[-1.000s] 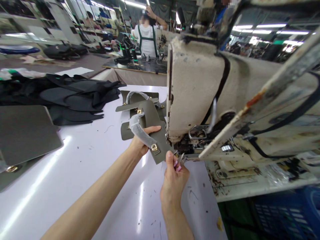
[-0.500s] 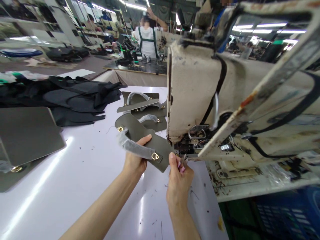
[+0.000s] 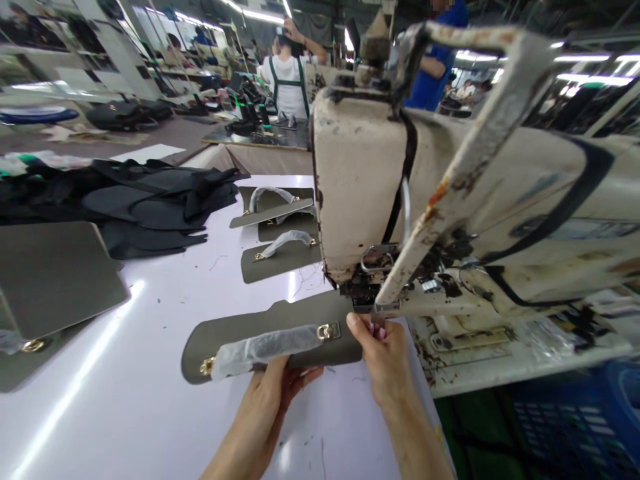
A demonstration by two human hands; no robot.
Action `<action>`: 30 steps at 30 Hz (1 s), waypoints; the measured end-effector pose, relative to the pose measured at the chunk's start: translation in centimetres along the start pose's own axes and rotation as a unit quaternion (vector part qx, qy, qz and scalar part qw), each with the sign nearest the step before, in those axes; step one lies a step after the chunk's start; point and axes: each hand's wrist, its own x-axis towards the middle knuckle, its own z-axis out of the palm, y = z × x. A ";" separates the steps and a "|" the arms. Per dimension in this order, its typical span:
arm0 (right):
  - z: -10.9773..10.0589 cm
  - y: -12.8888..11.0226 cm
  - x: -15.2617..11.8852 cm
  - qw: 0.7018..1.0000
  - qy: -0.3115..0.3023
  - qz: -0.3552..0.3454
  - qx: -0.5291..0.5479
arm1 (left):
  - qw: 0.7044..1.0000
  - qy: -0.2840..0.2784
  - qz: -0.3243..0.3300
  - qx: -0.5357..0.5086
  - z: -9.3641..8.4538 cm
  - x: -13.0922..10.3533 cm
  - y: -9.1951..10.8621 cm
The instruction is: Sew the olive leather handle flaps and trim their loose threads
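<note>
An olive-grey bag panel [image 3: 240, 327], with a plastic-wrapped handle [image 3: 270, 347] on gold-coloured rings, lies lengthwise in front of me. My left hand [image 3: 273, 393] grips its near edge from below, the fingers partly hidden under the panel and handle. At the panel's right end, close under the head of a worn cream sewing machine [image 3: 365, 187], is my right hand [image 3: 387, 353]. It is closed around small pink-handled scissors [image 3: 379, 329], mostly covered by the fingers, and its thumb touches the panel's edge. The needle area is in shadow.
More panels with wrapped handles [image 3: 280, 257] lie behind on the white table [image 3: 150, 400]. A heap of black cut pieces [image 3: 160, 200] and a stacked grey panel [image 3: 55, 280] are at left. A rusty metal bar [image 3: 450, 180] slants before the machine. A blue crate [image 3: 570, 413] stands low right.
The panel has turned from a slant to nearly level and come nearer to me, its left end swinging down. My left hand moved down with it; my right hand shifted slightly right.
</note>
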 end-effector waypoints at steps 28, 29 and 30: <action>-0.6 0.7 -0.4 0.999 -0.034 0.001 -0.029 | 0.539 -0.038 0.567 0.622 1.1 2.6 4.7; -0.6 0.7 -0.3 0.999 -0.031 0.002 -0.021 | 0.541 -0.038 0.563 0.623 1.1 2.7 4.8; -0.5 0.7 -0.1 1.000 -0.028 0.003 -0.012 | 0.545 -0.039 0.558 0.625 1.2 2.7 4.9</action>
